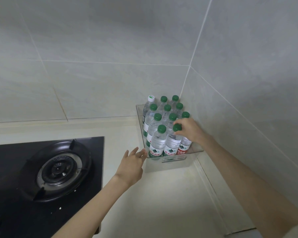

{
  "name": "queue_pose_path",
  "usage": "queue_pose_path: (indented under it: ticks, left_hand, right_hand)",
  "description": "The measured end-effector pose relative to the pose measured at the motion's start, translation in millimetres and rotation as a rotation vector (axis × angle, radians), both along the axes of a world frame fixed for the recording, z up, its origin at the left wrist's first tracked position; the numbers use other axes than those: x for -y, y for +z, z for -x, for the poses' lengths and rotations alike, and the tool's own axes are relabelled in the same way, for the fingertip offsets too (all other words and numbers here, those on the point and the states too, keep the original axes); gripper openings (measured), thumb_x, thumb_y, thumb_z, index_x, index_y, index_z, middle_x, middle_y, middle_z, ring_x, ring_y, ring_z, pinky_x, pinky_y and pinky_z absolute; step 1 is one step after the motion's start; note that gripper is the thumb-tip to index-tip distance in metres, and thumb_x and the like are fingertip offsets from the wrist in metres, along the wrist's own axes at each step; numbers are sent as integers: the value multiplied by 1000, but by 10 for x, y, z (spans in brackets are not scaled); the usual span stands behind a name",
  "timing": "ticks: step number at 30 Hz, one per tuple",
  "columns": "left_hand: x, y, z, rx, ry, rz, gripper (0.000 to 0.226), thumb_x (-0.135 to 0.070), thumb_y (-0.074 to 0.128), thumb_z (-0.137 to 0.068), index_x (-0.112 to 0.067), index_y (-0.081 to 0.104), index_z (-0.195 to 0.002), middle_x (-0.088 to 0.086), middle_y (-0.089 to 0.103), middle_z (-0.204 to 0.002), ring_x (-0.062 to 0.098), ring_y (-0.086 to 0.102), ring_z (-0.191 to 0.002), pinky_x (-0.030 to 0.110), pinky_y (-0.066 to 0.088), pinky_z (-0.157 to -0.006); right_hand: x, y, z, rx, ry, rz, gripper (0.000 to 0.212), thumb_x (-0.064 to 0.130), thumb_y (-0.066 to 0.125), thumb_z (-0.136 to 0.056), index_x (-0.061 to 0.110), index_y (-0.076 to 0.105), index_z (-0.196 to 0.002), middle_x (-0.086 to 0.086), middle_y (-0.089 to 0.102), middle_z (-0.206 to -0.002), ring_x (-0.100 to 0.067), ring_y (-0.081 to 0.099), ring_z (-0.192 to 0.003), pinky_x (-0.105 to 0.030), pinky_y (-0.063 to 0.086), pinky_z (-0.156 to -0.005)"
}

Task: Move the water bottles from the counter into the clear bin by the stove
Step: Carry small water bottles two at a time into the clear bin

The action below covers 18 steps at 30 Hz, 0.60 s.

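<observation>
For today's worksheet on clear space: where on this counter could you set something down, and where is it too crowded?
Free: the pale counter in front of the clear bin, between the stove and the right wall; also the strip behind the stove. Crowded: inside the bin, packed with water bottles.

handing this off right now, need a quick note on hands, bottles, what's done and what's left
Right hand: gripping the neck of the front middle bottle, which stands in the clear bin.
Left hand: open, fingertips at the bin's front left corner, holding nothing.
Bottles: about a dozen upright in the bin, in the corner right of the stove; all have green caps except the white-capped bottle at the back left.
Done: no bottles visible on the counter.
Left: release the bottle and check out of view.
</observation>
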<state>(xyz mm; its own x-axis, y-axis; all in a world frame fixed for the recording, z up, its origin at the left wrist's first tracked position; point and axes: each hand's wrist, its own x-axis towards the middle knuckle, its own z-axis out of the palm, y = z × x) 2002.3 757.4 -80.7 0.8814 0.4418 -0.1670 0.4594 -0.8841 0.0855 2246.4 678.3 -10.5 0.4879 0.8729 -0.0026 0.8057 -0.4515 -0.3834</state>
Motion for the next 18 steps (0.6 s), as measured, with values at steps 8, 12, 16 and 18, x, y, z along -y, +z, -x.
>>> queue_pose_path:
  ticks: [8,12,16,18]
  left_hand:
    - [-4,-21,32,-2,-4,18,69,-9,42,-92,-17,10,-152,-4,6,-161,21,6,-148,42,13,-118]
    - [2,-35,82,-6,2,80,73,-11,43,-93,-21,3,-153,-8,-1,-161,20,1,-149,43,13,-119]
    - [-26,-17,124,-18,-2,145,70,-24,43,-96,-27,1,-153,-12,-3,-160,20,-4,-149,45,11,-119]
    - [-31,20,163,45,14,183,69,-27,43,-96,-35,2,-151,-13,2,-160,18,0,-149,45,9,-120]
  right_hand:
    - [113,-14,131,41,-12,19,33,15,74,-82,11,67,-114,-11,70,-107,-22,64,-86,-35,52,-83]
    - [209,80,295,73,-55,-39,55,20,67,-88,13,49,-139,-8,62,-126,-12,60,-95,-39,47,-96]
    - [334,178,509,64,-66,-175,53,18,64,-89,16,48,-139,-3,60,-131,-22,49,-123,-36,40,-102]
    - [421,221,658,54,-84,-252,51,18,65,-88,17,51,-137,-2,61,-128,-22,50,-120,-34,39,-100]
